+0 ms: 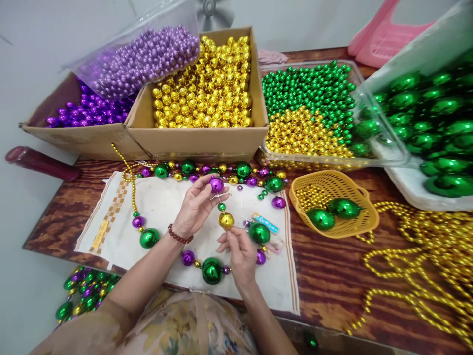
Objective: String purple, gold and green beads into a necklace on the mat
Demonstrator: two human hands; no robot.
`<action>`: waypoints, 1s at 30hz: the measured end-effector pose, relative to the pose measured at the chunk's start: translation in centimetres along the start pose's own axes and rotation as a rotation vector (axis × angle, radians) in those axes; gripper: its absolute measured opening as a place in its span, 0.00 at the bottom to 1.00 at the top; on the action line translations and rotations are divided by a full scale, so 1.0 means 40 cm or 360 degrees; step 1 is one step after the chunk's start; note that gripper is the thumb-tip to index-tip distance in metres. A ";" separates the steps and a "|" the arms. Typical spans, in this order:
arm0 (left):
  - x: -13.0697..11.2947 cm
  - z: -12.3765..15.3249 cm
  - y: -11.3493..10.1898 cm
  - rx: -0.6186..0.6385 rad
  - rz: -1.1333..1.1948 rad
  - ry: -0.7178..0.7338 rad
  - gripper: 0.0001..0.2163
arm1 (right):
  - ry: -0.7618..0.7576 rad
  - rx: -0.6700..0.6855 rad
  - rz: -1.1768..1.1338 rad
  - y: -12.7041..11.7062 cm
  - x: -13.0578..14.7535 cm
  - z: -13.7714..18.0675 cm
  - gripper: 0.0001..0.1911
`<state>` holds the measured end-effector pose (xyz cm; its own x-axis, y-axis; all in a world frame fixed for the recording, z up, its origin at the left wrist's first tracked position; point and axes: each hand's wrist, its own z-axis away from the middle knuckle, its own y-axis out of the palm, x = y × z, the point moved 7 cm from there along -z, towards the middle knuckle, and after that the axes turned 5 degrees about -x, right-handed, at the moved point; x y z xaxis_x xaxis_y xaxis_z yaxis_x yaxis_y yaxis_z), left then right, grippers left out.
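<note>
Behind L fingers (203, 196) tight on purple ball (216, 185), R's (233, 243) on gold ball (226, 220): ctn (195, 141) w/ gold beads (203, 106)

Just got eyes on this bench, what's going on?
A person's left hand holds a purple ball; the right hand has its fingertips at a gold ball. A small green bead sits between those balls. A large green ball and others lie on the white cloth below.

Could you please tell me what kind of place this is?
Probably a small craft workspace: a cardboard box of gold beads, a yellow basket with two large green beads, and strung beads on a white cloth.
</note>
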<state>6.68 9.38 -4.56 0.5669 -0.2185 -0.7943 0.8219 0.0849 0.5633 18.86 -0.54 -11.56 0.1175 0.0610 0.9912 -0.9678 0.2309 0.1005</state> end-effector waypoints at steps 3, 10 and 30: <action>-0.002 0.006 -0.007 -0.0055 -0.0011 0.0046 0.15 | 0.0022 -0.0002 -0.0047 0.008 -0.001 -0.001 0.10; -0.017 0.001 -0.013 -0.0015 -0.0102 0.0067 0.16 | 0.0015 0.0061 -0.0019 0.002 0.003 -0.016 0.11; 0.049 0.013 0.009 0.0151 -0.0115 -0.0142 0.15 | 0.0280 -0.0027 -0.0414 -0.005 0.004 -0.042 0.10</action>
<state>8.07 8.47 -5.78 0.4960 -0.3065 -0.8124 0.8490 -0.0253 0.5278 19.45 1.07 -11.58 0.3986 0.1642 0.9023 -0.8965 0.2771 0.3457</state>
